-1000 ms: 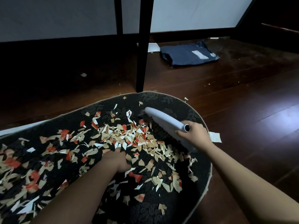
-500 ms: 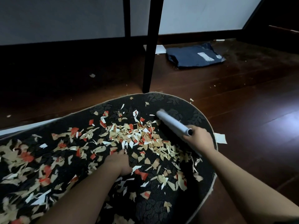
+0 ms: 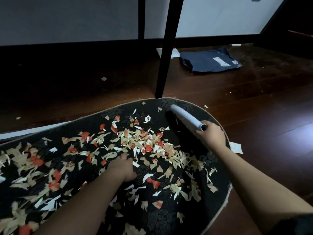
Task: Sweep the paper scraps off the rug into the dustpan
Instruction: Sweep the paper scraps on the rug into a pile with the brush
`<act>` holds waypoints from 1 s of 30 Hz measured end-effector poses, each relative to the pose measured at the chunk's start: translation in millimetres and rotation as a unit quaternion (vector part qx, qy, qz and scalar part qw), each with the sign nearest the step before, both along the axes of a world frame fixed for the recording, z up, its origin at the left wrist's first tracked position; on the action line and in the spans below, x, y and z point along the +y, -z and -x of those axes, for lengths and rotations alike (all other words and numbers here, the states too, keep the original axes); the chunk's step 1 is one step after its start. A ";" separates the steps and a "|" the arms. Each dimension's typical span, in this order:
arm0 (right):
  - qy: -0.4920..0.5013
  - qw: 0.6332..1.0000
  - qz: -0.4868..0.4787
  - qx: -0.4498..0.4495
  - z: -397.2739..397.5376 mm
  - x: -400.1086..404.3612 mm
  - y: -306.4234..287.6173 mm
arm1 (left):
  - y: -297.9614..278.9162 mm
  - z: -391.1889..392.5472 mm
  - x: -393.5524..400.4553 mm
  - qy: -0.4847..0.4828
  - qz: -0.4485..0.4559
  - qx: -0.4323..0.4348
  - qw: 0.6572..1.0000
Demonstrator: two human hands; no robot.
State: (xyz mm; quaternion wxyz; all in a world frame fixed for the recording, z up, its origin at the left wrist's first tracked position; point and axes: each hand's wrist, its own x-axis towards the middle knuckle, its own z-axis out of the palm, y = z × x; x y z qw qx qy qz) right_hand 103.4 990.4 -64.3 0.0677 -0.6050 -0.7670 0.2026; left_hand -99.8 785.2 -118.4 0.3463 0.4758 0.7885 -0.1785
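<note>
I look down from a head camera at a dark patterned rug (image 3: pixel 169 216) lying on a dark wooden floor (image 3: pixel 254 102). Torn paper scraps (image 3: pixel 142 141) in cream, white and red cover most of it, thickest in a heap at the middle and spreading away to the near left. My right hand (image 3: pixel 210 135) is at the far right edge of the rug, its fingers curled round the handle of a pale grey hand brush (image 3: pixel 185 118). The brush head points to the far left, and its dark bristles seem to sit on the rug just right of the heap. My left hand (image 3: pixel 122 167) rests on the rug among the scraps near the middle; its fingers look curled downward, but I cannot tell whether they hold anything or only steady the rug. I see no dustpan in this view, so I cannot say where it is. Beyond the rug stand two dark furniture legs (image 3: pixel 166 48), and a dark blue parcel bag (image 3: pixel 210 62) lies on the floor at the far right. One white scrap (image 3: pixel 236 148) lies on the floor beside the rug's right edge. I judge the step in hand to be gathering the scraps into one pile. The next move calls for a short stroke drawing the bristles leftward into the heap, with the dustpan brought to its edge
</note>
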 end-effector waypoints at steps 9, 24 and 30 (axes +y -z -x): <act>-0.155 0.986 0.057 -0.002 18.2 -28.8 0.1 | 3.6 9.7 -12.5 -0.004 -0.018 -0.007 1.000; -0.098 0.992 0.083 -0.005 39.9 -21.2 8.3 | 4.8 35.5 -38.2 -0.034 -0.027 -0.011 0.999; -0.124 0.983 0.116 0.068 28.9 -17.6 -16.6 | 9.7 34.7 -38.5 -0.043 -0.030 -0.014 0.999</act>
